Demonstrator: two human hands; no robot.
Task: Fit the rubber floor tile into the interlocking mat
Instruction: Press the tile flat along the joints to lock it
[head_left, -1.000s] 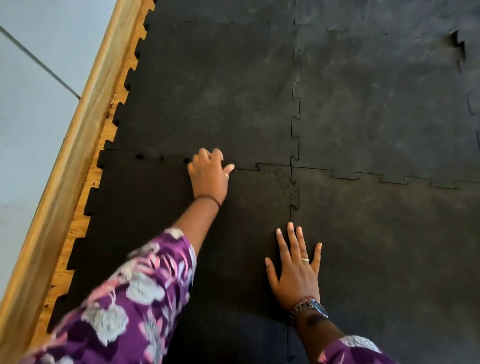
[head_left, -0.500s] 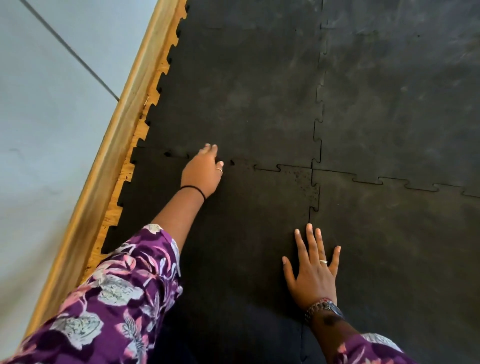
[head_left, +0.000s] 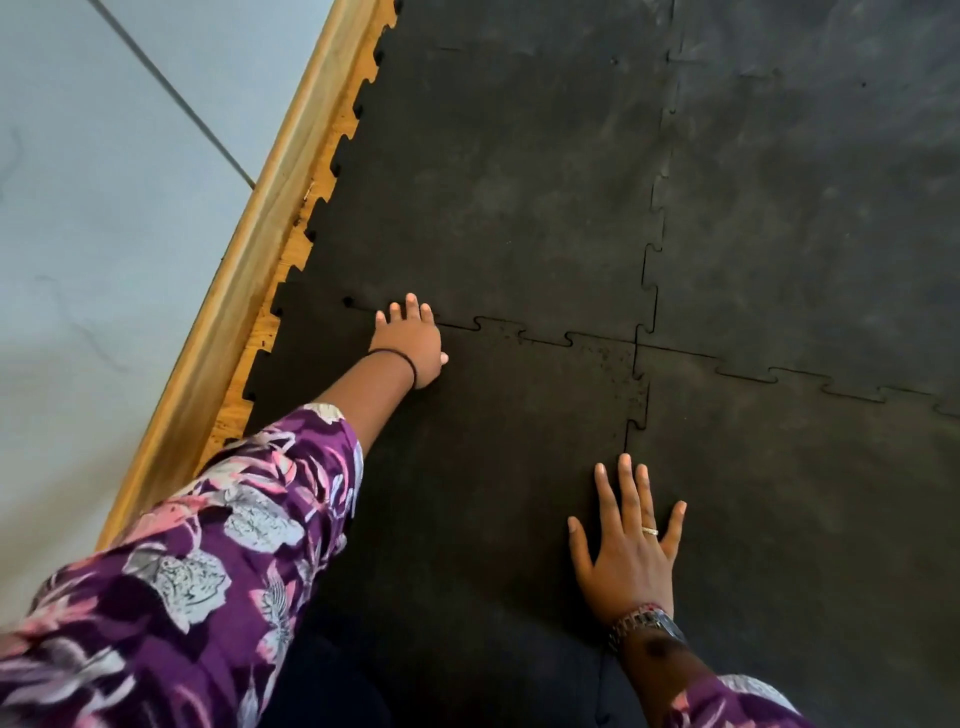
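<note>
Our left hand (head_left: 410, 340) has slid left along the tile (head_left: 467, 467) seam, fingers now spread flat; right hand (head_left: 626, 551) stays splayed; the joint is nearly seated.

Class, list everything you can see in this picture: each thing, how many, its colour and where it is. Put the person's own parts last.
Rubber floor tiles: at least four, black, interlocked, filling centre and right.
Wooden edging strip: one, light brown, along the mat's left border.
Smooth floor: pale grey, far left.
Wristwatch: one, metal, right wrist.
Ring: one, gold, right hand.
Wristband: one, black, left wrist.
Sleeves: two, purple floral.
Left hand: on the seam.
Right hand: flat, fingers spread.
</note>
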